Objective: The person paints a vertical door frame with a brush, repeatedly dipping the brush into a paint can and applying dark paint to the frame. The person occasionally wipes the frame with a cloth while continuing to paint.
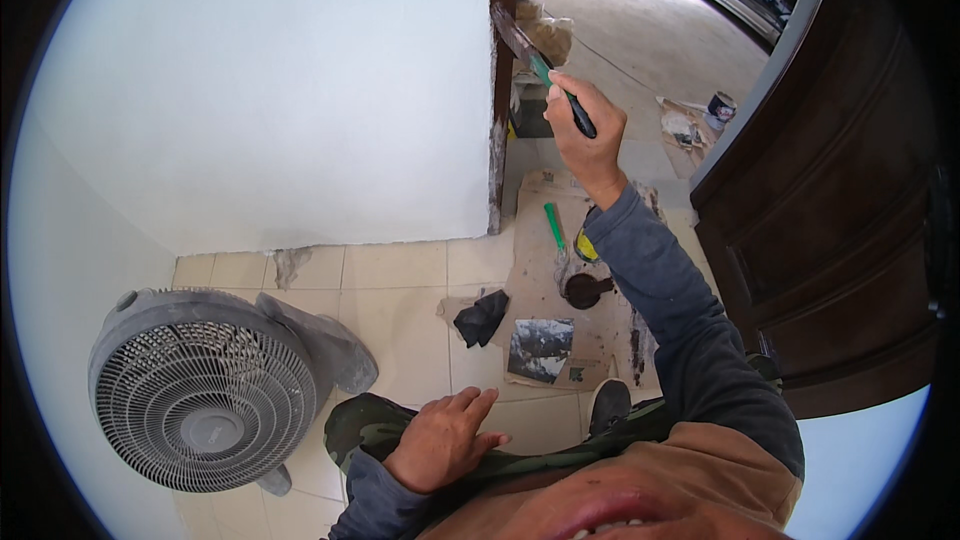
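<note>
- In our right hand [590, 135] we hold a paintbrush [541, 68], thumb and fingers clamped on its green and black handle.
- The brush slants up and leftward, its bristles at the dark brown door frame [499, 120], which edges the white wall [300, 90].
- Our left hand [443, 442] is near our camouflage trousers [365, 422], thumb and fingers apart; we cannot tell whether it rests on them.
- On the tiled floor [395, 330] we see stained cardboard [532, 265] bearing a green-handled tool [553, 226], a dark round piece [583, 290] and a black-and-white sheet [541, 349].
- Left of the cardboard lies a crumpled black piece [481, 318]; farther left stands a grey fan [205, 410].
- To our right, the dark panelled door [840, 240] stands open.
</note>
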`<state>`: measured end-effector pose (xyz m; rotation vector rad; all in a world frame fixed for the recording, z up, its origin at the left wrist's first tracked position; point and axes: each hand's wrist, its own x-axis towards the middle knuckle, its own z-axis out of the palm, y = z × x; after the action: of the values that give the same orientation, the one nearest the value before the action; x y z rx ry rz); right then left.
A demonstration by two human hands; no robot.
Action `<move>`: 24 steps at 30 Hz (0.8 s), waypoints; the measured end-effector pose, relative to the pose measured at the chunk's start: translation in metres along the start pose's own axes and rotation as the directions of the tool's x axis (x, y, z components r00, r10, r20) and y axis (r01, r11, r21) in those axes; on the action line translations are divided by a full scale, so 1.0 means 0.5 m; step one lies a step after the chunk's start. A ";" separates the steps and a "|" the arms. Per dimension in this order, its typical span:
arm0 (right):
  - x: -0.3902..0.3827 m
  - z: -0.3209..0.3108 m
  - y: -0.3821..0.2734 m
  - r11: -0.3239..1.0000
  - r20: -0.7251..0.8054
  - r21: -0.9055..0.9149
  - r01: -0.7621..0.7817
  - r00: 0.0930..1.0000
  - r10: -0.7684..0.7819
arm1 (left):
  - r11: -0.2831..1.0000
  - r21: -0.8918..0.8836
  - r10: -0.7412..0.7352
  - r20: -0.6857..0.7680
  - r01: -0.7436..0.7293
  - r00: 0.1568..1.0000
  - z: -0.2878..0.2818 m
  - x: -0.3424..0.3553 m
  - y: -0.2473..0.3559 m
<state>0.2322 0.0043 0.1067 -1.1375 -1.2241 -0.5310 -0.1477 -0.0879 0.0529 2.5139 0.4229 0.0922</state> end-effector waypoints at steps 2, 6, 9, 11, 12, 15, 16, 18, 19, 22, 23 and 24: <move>-0.006 0.001 0.002 1.000 0.002 -0.005 -0.001 1.000 0.001 | 1.000 0.008 0.003 -0.002 -0.003 1.000 0.000 -0.001 0.000; -0.018 0.003 0.004 1.000 0.008 -0.018 -0.002 1.000 0.002 | 1.000 0.009 0.000 0.000 0.000 1.000 0.001 0.001 0.000; -0.027 0.003 0.003 0.999 0.014 -0.035 0.004 1.000 -0.004 | 1.000 0.005 0.004 -0.011 -0.004 1.000 0.002 0.000 0.000; -0.032 0.003 0.002 0.999 0.019 -0.051 0.017 1.000 -0.016 | 1.000 -0.006 0.008 -0.013 -0.008 1.000 0.000 -0.002 -0.001; -0.034 0.003 0.002 0.998 0.022 -0.059 0.028 0.999 -0.027 | 1.000 -0.004 0.005 -0.010 -0.005 1.000 0.000 -0.001 -0.001; -0.040 0.004 0.001 0.996 0.015 -0.061 0.059 0.998 -0.058 | 1.000 -0.003 0.005 -0.011 -0.005 1.000 -0.001 0.000 0.001; -0.043 0.005 0.001 0.996 0.010 -0.058 0.068 0.998 -0.068 | 1.000 -0.006 0.002 -0.009 -0.002 1.000 -0.001 0.000 0.001; -0.048 0.006 0.001 0.995 0.012 -0.059 0.080 0.997 -0.080 | 1.000 -0.003 0.000 -0.006 0.000 1.000 -0.002 0.000 0.002; -0.052 0.006 0.001 0.994 0.012 -0.061 0.089 0.996 -0.089 | 1.000 0.001 0.001 -0.005 -0.001 1.000 -0.002 -0.001 0.002; -0.064 0.007 0.001 0.992 0.028 -0.075 0.097 0.995 -0.095 | 1.000 -0.014 -0.028 0.033 0.028 0.999 -0.001 -0.002 0.000; -0.069 0.007 0.001 0.994 0.034 -0.069 0.090 0.996 -0.088 | 0.999 -0.023 -0.042 0.052 0.043 0.998 0.000 -0.003 0.000; -0.074 0.006 0.002 0.994 0.041 -0.067 0.082 0.996 -0.079 | 1.000 -0.011 -0.021 0.023 0.021 1.000 0.001 -0.002 -0.001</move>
<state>0.2199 -0.0013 0.0721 -1.1641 -1.2970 -0.6187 -0.1487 -0.0881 0.0523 2.4963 0.4382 0.0578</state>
